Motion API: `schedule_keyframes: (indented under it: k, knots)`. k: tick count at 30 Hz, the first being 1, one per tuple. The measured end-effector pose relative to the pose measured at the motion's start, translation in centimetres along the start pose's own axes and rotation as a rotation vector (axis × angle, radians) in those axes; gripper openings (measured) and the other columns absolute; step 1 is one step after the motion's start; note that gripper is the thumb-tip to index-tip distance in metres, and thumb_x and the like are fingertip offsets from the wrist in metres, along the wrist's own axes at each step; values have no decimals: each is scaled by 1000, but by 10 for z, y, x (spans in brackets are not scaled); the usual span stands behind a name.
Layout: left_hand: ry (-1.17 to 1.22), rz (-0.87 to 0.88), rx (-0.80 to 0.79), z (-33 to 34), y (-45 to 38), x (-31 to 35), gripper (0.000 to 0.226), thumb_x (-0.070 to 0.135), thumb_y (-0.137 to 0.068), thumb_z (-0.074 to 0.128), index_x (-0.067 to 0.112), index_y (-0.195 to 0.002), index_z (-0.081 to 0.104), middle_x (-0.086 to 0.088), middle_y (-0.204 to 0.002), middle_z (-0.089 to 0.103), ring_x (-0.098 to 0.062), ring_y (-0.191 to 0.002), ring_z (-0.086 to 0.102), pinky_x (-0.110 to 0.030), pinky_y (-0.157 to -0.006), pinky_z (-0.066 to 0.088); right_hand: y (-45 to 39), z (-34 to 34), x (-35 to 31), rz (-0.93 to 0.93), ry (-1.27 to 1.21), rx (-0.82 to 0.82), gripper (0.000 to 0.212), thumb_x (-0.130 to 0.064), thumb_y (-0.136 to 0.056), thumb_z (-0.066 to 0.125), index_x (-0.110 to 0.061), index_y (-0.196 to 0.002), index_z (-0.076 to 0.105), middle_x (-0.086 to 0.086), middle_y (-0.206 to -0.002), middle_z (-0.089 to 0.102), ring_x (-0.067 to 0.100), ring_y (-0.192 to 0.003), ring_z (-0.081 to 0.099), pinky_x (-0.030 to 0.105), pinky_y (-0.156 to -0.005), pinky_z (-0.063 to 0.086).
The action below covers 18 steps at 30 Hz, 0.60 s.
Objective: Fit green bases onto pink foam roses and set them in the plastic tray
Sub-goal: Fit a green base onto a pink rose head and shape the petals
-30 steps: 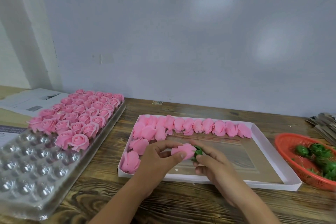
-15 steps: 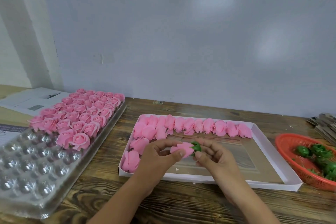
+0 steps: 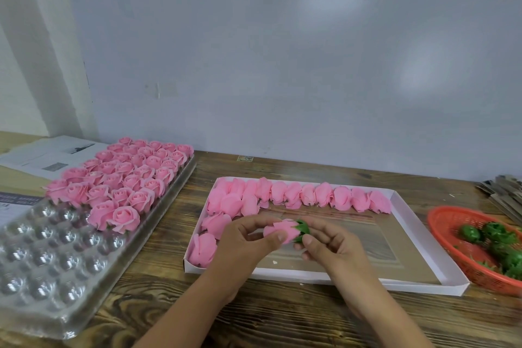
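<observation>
While the left hand (image 3: 243, 246) pinches a pink rose (image 3: 279, 230), the right hand (image 3: 333, 243) pinches its green base (image 3: 301, 230).

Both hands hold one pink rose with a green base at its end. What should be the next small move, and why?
Probably carry the rose left to an empty cup of the plastic tray. The green base already sits on its end, the left hand grips it, and the right hand only pinches the base.
</observation>
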<state>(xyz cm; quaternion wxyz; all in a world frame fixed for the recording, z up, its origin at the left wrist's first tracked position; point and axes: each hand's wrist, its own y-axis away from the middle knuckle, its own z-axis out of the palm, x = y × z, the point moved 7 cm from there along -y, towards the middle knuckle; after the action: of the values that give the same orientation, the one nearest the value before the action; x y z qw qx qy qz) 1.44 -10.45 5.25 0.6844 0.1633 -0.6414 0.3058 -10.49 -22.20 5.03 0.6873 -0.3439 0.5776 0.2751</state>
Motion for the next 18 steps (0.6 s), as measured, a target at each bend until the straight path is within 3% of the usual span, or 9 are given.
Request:
schedule_keyframes:
  k: [8, 13, 18]
  knots:
    - [-14, -17, 3, -1, 1, -1, 24, 29, -72, 83, 33, -95, 79, 0, -100, 79, -12, -95, 73, -19, -78, 56, 0, 2, 2, 20, 17, -21, 27, 2, -93, 55, -8, -115, 67, 14, -89, 76, 13, -74, 71, 19, -64, 55]
    - [-9, -20, -25, 1, 1, -1, 25, 31, -71, 83, 30, -96, 80, -2, -102, 78, -17, -99, 73, -23, -81, 56, -1, 0, 4, 22, 36, -3, 35, 9, -91, 57, -13, -116, 66, 4, -102, 76, 11, -88, 71, 20, -65, 55]
    - [0, -25, -19, 0, 1, -2, 26, 30, -71, 83, 30, -96, 80, -3, -101, 79, -17, -97, 73, -22, -80, 56, -1, 2, 2, 18, 95, -37, 29, 1, -93, 57, -16, -114, 67, 5, -90, 78, 11, -77, 72, 18, -60, 52]
